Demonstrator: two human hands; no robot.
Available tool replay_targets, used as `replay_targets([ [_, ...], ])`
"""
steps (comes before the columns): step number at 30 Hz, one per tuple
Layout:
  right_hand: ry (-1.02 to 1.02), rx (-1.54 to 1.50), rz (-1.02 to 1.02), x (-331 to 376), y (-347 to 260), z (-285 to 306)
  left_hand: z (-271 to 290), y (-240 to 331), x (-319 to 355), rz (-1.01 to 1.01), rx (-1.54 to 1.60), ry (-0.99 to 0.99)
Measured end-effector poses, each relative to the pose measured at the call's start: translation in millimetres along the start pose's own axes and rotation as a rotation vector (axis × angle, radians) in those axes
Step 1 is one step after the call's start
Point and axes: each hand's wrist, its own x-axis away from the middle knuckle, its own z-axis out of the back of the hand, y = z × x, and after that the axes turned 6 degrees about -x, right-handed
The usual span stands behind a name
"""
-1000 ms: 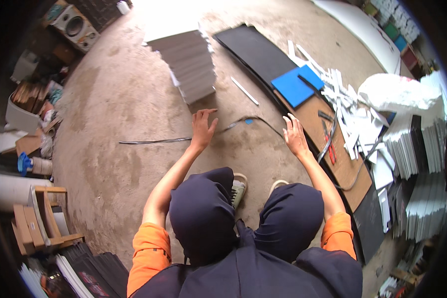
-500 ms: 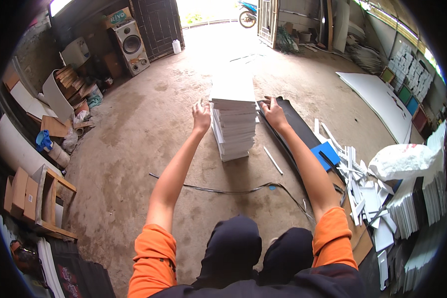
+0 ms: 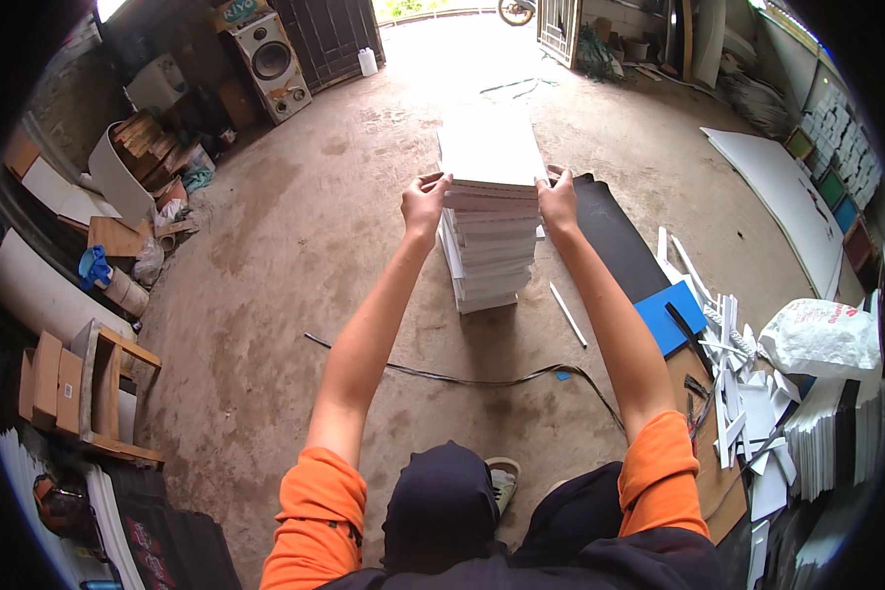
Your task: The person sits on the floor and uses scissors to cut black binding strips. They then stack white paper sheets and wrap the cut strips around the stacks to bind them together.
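Quickly, nearest first: one sneaker (image 3: 503, 480) shows beside the dark-trousered knees. At left, brown cardboard boxes (image 3: 51, 383) stand next to a wooden frame (image 3: 123, 451); insides not visible. At right, loose white scraps (image 3: 757, 418) lie heaped by a brown board (image 3: 730, 506), with a white plastic bag (image 3: 821, 336) just beyond, bulging, contents hidden. Dark strap (image 3: 462, 380) snakes across the floor; past it, a thin white strip (image 3: 568, 315) lies loose. Blue sheet (image 3: 667, 320) overlaps the near part of a black board (image 3: 615, 236). Stack of white sheets (image 3: 497, 258) stands on the floor ahead of the person, layers uneven. Left hand (image 3: 425, 206) is half closed, fingertips at the stack's left top edge; right hand (image 3: 559, 204) is likewise bent at the right top edge. Firm hold or just contact, can't tell. Farther left, wood pieces (image 3: 146, 146) rest against a curved white panel (image 3: 120, 182). Farthest: a speaker (image 3: 270, 64) and a white jug (image 3: 368, 62), fill not visible.
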Motion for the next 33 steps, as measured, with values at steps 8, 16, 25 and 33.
replay_targets([
  [8, -0.031, 0.037, -0.054, -3, 4, 2, -5, -6, -11, 0.036, -0.045, 0.054],
  [16, -0.099, 0.007, -0.100, 2, -5, 5, -2, -12, -25, 0.168, -0.132, -0.039],
  [25, -0.351, -0.339, -0.330, 5, -15, 52, 17, 26, 21, 0.379, 0.233, -0.407],
  [33, -0.460, -0.593, -0.270, 70, 33, 134, 2, -37, 131, 0.013, -0.076, -0.953],
])
